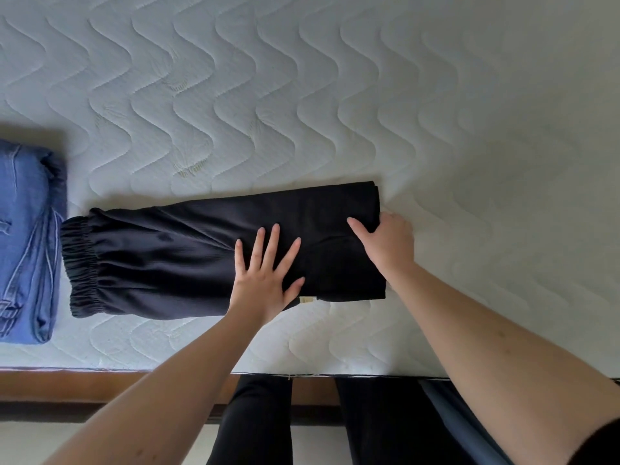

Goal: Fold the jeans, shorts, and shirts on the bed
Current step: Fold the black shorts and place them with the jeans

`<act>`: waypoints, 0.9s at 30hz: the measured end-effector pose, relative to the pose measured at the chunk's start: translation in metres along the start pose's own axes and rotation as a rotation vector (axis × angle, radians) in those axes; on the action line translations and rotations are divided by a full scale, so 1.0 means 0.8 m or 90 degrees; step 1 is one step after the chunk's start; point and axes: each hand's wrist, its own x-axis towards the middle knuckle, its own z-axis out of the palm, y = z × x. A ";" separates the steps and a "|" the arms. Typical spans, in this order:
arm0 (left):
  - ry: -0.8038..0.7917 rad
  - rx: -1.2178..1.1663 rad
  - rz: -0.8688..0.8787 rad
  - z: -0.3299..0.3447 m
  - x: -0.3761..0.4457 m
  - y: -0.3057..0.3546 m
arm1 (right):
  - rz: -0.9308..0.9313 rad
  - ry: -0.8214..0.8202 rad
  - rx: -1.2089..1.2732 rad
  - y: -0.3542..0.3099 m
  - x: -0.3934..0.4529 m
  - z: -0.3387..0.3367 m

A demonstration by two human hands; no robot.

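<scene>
Black shorts point(201, 253) lay folded lengthwise on the quilted mattress point(302, 95), waistband just beside the folded blue jeans point(27, 243). Her left hand point(265, 280) pressed flat on the shorts, fingers spread; her right hand point(385, 243) gripped their hem end.

Bedroom: quilted mattress point(302, 95), folded clothes.
</scene>
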 end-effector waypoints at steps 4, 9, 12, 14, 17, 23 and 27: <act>-0.009 0.021 0.020 0.000 -0.001 0.002 | -0.090 0.008 0.015 0.006 -0.013 0.000; -0.020 0.022 0.042 -0.007 0.011 0.026 | -0.067 0.003 0.108 0.042 -0.007 -0.011; -0.032 -0.012 0.052 -0.013 0.029 0.058 | -0.052 0.012 0.137 0.074 0.004 -0.028; -0.042 -0.038 0.066 -0.018 0.044 0.085 | -0.040 0.017 0.121 0.099 0.015 -0.044; -0.069 -0.066 0.098 -0.025 0.066 0.128 | -0.023 0.046 0.084 0.137 0.031 -0.067; -0.099 -0.034 0.052 -0.022 0.092 0.189 | -0.011 0.033 0.058 0.171 0.046 -0.086; -0.069 0.002 0.027 -0.014 0.095 0.196 | -0.012 0.064 0.057 0.170 0.038 -0.079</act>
